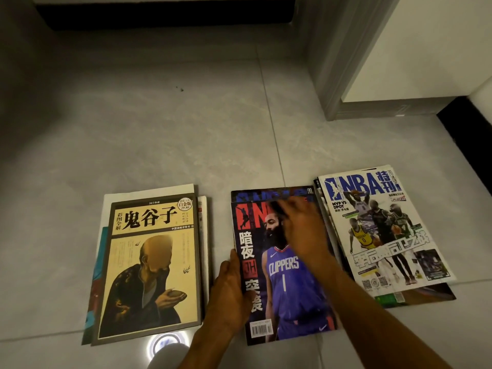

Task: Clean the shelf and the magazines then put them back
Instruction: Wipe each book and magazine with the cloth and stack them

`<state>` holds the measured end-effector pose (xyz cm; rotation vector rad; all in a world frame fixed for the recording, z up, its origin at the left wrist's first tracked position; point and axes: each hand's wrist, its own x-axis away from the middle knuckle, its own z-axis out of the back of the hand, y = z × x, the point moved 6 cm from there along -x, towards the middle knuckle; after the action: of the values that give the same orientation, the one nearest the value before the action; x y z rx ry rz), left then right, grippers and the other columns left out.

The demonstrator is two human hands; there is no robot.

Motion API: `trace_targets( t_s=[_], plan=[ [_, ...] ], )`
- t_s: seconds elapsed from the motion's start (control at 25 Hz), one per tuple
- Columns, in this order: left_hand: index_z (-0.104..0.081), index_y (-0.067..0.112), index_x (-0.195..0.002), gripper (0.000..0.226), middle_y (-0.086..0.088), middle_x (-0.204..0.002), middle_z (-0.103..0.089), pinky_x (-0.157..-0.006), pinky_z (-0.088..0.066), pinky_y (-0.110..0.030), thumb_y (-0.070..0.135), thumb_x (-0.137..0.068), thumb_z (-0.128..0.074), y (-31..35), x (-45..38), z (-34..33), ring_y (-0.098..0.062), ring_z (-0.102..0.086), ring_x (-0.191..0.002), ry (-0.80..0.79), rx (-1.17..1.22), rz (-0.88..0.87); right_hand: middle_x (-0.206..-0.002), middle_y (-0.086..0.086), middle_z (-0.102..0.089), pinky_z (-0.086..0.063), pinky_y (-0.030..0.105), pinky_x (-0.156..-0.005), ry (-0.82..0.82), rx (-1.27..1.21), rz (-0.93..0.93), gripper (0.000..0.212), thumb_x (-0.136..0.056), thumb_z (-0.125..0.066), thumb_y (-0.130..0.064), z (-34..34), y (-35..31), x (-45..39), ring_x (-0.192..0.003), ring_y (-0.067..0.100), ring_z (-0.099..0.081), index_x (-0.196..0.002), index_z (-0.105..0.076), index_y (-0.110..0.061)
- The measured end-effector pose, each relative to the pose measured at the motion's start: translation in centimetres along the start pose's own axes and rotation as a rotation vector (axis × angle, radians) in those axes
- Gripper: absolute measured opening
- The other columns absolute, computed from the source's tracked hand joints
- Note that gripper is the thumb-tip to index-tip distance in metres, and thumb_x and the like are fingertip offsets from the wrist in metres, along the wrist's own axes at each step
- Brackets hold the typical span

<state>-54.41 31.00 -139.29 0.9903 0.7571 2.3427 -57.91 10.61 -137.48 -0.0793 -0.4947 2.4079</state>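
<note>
Hands: left hand (231,291) grips the left edge of the Clippers magazine (287,278), thumb on the cover and fingers curled beneath; right hand (300,225) lies spread and flat on the cover's upper half, its fingertips blurred.
Left pile: a yellow-covered book (151,267) tops the stack on the floor (159,134); a white sheet (149,193) juts from under its far edge and a teal cover (97,265) from under its left side. How many items lie beneath cannot be counted.
Middle pile: the Clippers magazine lies face up over a second dark magazine (271,193), of which only the top strip shows; the right hand covers much of the masthead.
Right pile: a white NBA magazine (383,225) sits on top, tilted, with dark edges of others fanned out on its left and below; their number cannot be told.
Count: three piles in a row, apart from one another, and two hands, both on the middle pile.
Surroundings: grey tiled floor with grout lines; a small dark speck (181,89) lies on the tile beyond the piles; a grey door frame (343,75) stands at upper right with a white panel (415,49) beside it; a dark recess (165,14) runs along the top.
Cut off: a round glare (165,344) on the tile at the bottom edge; both forearms leave the frame below.
</note>
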Motion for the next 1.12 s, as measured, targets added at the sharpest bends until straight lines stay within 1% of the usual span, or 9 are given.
trace_targets(
  t_s=[0.08, 0.16, 0.4, 0.48, 0.6, 0.76, 0.88, 1.0, 1.12],
  plan=[
    [-0.007, 0.027, -0.153, 0.089, 0.002, -0.143, -0.038, -0.107, -0.043, -0.037, 0.023, -0.088, -0.067, 0.1, -0.1, -0.1, -0.017, -0.043, -0.132, -0.016, -0.011, -0.005, -0.143, 0.008, -0.041, -0.043, 0.046, -0.101, 0.122, -0.039, -0.323, 0.06, -0.084, -0.065, -0.01, 2.8, 5.1, 1.0, -0.127, 0.036, -0.04, -0.139, -0.046, -0.023],
    [-0.006, 0.027, -0.153, 0.089, 0.001, -0.144, -0.037, -0.108, -0.042, -0.037, 0.023, -0.088, -0.066, 0.1, -0.2, -0.1, -0.017, -0.042, -0.133, -0.02, -0.008, -0.003, -0.145, 0.01, -0.038, -0.043, 0.047, -0.101, 0.127, 0.013, -0.401, 0.061, -0.083, -0.067, -0.013, 2.8, 4.1, 1.5, -0.127, 0.037, -0.038, -0.139, -0.045, -0.022],
    [-0.009, 0.026, -0.153, 0.085, 0.002, -0.138, -0.042, -0.104, -0.045, -0.034, 0.029, -0.089, -0.065, 0.5, -0.1, -0.2, -0.014, -0.049, -0.125, 0.01, -0.009, -0.022, -0.14, -0.006, -0.046, -0.04, 0.041, -0.103, -0.044, -0.051, 0.21, 0.061, -0.086, -0.058, 0.0, -1.8, -6.5, -0.1, -0.121, 0.026, -0.04, -0.138, -0.05, -0.029],
    [-0.008, 0.028, -0.153, 0.086, 0.002, -0.138, -0.041, -0.103, -0.047, -0.037, 0.028, -0.088, -0.065, 0.3, -0.1, -0.4, -0.015, -0.049, -0.125, -0.002, -0.001, -0.005, -0.138, -0.009, -0.049, -0.036, 0.038, -0.103, -0.067, 0.013, 0.143, 0.057, -0.087, -0.06, -0.005, -1.3, -3.2, -1.9, -0.118, 0.026, -0.041, -0.136, -0.052, -0.033],
    [-0.007, 0.028, -0.153, 0.088, 0.002, -0.139, -0.04, -0.103, -0.047, -0.036, 0.023, -0.088, -0.065, 0.0, -0.1, -0.3, -0.015, -0.047, -0.127, -0.001, -0.013, -0.006, -0.134, -0.005, -0.055, -0.039, 0.042, -0.098, 0.104, -0.023, -0.047, 0.053, -0.081, -0.066, -0.005, -0.4, -2.0, -1.7, -0.116, 0.033, -0.046, -0.128, -0.061, -0.029],
    [-0.011, 0.026, -0.153, 0.087, 0.002, -0.138, -0.043, -0.102, -0.045, -0.031, 0.024, -0.087, -0.067, 0.3, -0.4, -0.2, -0.014, -0.049, -0.125, 0.023, -0.025, -0.003, -0.119, -0.007, -0.064, -0.044, 0.041, -0.087, 0.082, -0.109, 0.249, 0.055, -0.071, -0.07, 0.005, -2.7, -8.3, -0.7, -0.099, 0.027, -0.053, -0.114, -0.07, -0.029],
    [-0.012, 0.027, -0.152, 0.087, 0.002, -0.137, -0.045, -0.101, -0.043, -0.027, 0.024, -0.086, -0.069, 0.1, -0.3, -0.2, -0.014, -0.049, -0.125, 0.024, -0.024, -0.014, -0.117, -0.008, -0.065, -0.04, 0.041, -0.09, 0.006, -0.214, 0.238, 0.052, -0.073, -0.063, 0.008, -2.7, -7.4, -0.7, -0.1, 0.023, -0.05, -0.109, -0.072, -0.027],
    [0.01, 0.03, -0.152, 0.104, 0.003, -0.146, -0.039, -0.102, -0.037, -0.022, 0.022, -0.086, -0.07, -0.1, 0.0, -0.3, -0.013, -0.045, -0.131, -0.015, 0.062, -0.038, -0.111, -0.01, -0.065, -0.044, 0.042, -0.089, 0.026, -0.22, 0.2, 0.05, -0.069, -0.067, 0.008, -3.2, -5.2, 6.0, -0.104, 0.021, -0.053, -0.103, -0.072, -0.028],
    [0.02, 0.035, -0.148, 0.113, 0.001, -0.146, -0.039, -0.103, -0.036, -0.025, 0.032, -0.083, -0.073, 0.3, -0.1, -0.3, -0.013, -0.044, -0.13, -0.031, 0.102, -0.049, -0.112, -0.011, -0.065, -0.045, 0.036, -0.086, 0.096, -0.174, 0.261, 0.036, -0.076, -0.058, -0.011, -2.9, -4.2, 12.5, -0.104, 0.017, -0.052, -0.103, -0.071, -0.031]
  ],
)
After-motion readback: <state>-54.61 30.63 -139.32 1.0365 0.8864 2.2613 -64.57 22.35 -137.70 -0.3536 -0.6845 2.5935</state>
